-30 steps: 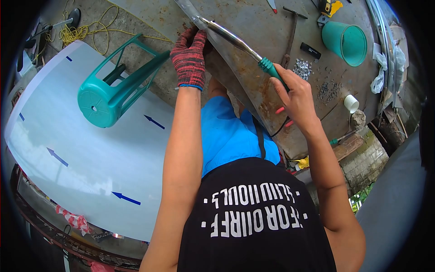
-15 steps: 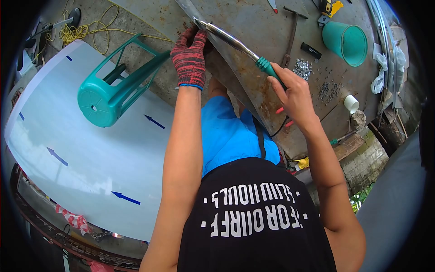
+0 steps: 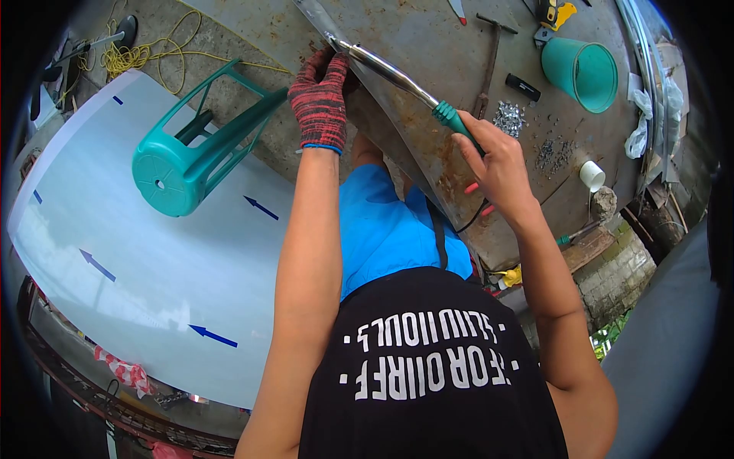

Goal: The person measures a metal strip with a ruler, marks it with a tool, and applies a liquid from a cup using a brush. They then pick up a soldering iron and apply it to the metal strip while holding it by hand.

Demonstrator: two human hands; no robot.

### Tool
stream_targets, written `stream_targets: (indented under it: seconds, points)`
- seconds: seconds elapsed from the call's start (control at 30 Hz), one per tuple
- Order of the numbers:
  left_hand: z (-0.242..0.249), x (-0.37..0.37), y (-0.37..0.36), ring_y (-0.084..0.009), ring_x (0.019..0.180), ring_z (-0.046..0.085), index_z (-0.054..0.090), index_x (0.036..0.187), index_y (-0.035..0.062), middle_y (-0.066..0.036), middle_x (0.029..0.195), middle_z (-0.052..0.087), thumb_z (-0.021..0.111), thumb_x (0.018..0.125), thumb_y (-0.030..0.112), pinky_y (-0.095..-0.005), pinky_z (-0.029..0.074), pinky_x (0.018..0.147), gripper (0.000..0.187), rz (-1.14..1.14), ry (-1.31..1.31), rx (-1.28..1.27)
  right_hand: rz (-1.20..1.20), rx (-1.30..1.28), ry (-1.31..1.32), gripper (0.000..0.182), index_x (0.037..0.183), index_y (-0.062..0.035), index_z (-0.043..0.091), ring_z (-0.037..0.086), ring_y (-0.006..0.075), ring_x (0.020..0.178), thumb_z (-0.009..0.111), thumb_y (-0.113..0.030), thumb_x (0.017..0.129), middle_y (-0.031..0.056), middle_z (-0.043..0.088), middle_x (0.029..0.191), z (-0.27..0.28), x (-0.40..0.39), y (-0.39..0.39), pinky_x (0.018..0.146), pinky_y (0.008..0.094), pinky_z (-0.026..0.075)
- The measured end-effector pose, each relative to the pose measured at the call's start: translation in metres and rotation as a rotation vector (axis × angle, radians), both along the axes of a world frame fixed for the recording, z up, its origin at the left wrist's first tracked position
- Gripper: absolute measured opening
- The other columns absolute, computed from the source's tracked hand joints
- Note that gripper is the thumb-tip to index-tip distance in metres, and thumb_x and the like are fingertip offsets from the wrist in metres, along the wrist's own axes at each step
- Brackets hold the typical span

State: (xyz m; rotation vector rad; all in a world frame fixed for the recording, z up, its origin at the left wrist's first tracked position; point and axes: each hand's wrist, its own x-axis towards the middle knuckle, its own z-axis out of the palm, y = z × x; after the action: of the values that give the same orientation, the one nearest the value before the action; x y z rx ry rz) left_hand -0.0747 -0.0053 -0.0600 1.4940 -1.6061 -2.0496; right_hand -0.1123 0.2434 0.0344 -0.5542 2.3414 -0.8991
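My left hand [image 3: 319,96] wears a red-and-black knit glove and presses on the edge of a thin metal strip [image 3: 312,14] lying on the rusty steel table [image 3: 428,30]. My bare right hand [image 3: 495,157] grips the green handle of a long shiny metal tool [image 3: 397,76]. The tool's tip rests on the strip just above my gloved fingers. A black cord runs down from under my right hand.
A teal plastic stool [image 3: 187,149] lies on its side on a large white sheet with blue arrows [image 3: 122,252]. On the table are a teal bucket [image 3: 581,69], a hammer [image 3: 489,57], a pile of small screws [image 3: 508,116] and a white cup [image 3: 591,174]. Yellow rope [image 3: 145,53] lies far left.
My right hand and the tool have shifted very slightly; my left hand stays pressed in the same place.
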Motion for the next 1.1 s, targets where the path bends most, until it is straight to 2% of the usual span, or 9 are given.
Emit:
stream_targets:
  seconds: [0.4, 0.6, 0.67, 0.7, 0.8, 0.87, 1.1]
  points:
    - [-0.002, 0.002, 0.001, -0.0146, 0.09, 0.066, 0.069, 0.118, -0.0024, -0.009, 0.106, 0.071, 0.078, 0.089, 0.012, -0.0304, 0.058, 0.078, 0.033, 0.016, 0.016, 0.006, -0.013, -0.034, 0.02, 0.033, 0.124, -0.0017, 0.064, 0.065, 0.0357, 0.076, 0.069, -0.012, 0.093, 0.0176, 0.066, 0.092, -0.003, 0.001, -0.003, 0.069, 0.0408, 0.051]
    - [0.004, 0.001, 0.001, -0.0153, 0.088, 0.067, 0.068, 0.119, -0.0023, -0.009, 0.106, 0.07, 0.077, 0.09, 0.011, -0.0312, 0.06, 0.074, 0.033, -0.008, 0.009, 0.001, -0.012, 0.012, 0.001, 0.033, 0.124, -0.0017, 0.064, 0.064, 0.0353, 0.073, 0.069, -0.013, 0.094, 0.0172, 0.066, 0.091, -0.003, 0.0, -0.006, 0.068, 0.0406, 0.051]
    - [0.005, 0.001, 0.002, -0.0121, 0.092, 0.064, 0.068, 0.123, 0.0003, -0.005, 0.107, 0.071, 0.076, 0.091, 0.016, -0.0272, 0.052, 0.081, 0.036, -0.015, -0.003, 0.005, -0.007, 0.027, -0.017, 0.033, 0.124, -0.0014, 0.064, 0.064, 0.0354, 0.073, 0.069, -0.013, 0.094, 0.0174, 0.066, 0.092, -0.003, -0.001, -0.007, 0.068, 0.0409, 0.051]
    - [0.005, 0.001, 0.002, -0.0121, 0.092, 0.064, 0.068, 0.123, 0.0003, -0.005, 0.107, 0.071, 0.076, 0.091, 0.016, -0.0272, 0.052, 0.081, 0.036, -0.015, -0.004, 0.006, -0.008, 0.028, -0.018, 0.033, 0.124, -0.0014, 0.064, 0.064, 0.0354, 0.073, 0.069, -0.013, 0.094, 0.0174, 0.066, 0.092, -0.004, -0.001, -0.006, 0.068, 0.0409, 0.051]
    - [0.004, 0.002, 0.002, -0.0124, 0.092, 0.064, 0.068, 0.123, 0.0009, -0.006, 0.108, 0.071, 0.076, 0.092, 0.016, -0.0275, 0.052, 0.081, 0.036, -0.01, 0.013, 0.028, 0.0, -0.028, 0.035, 0.033, 0.124, -0.0009, 0.064, 0.064, 0.0359, 0.074, 0.068, -0.014, 0.094, 0.0177, 0.067, 0.093, -0.009, 0.0, -0.004, 0.068, 0.0414, 0.051]
    - [0.002, 0.001, 0.001, -0.0155, 0.084, 0.067, 0.068, 0.118, -0.0022, -0.009, 0.105, 0.07, 0.076, 0.09, 0.011, -0.0313, 0.061, 0.072, 0.032, 0.009, 0.025, 0.024, 0.003, -0.02, 0.019, 0.033, 0.124, -0.0004, 0.064, 0.064, 0.0367, 0.075, 0.068, -0.014, 0.094, 0.0181, 0.067, 0.094, -0.008, -0.001, -0.005, 0.069, 0.0418, 0.051]
    - [0.0, 0.001, 0.001, -0.0152, 0.084, 0.067, 0.068, 0.118, -0.002, -0.009, 0.103, 0.07, 0.076, 0.09, 0.011, -0.0313, 0.061, 0.071, 0.032, 0.006, 0.025, 0.004, -0.002, -0.018, 0.003, 0.034, 0.124, -0.0017, 0.063, 0.062, 0.038, 0.074, 0.068, -0.015, 0.094, 0.0185, 0.065, 0.09, -0.007, -0.001, -0.005, 0.068, 0.043, 0.05]
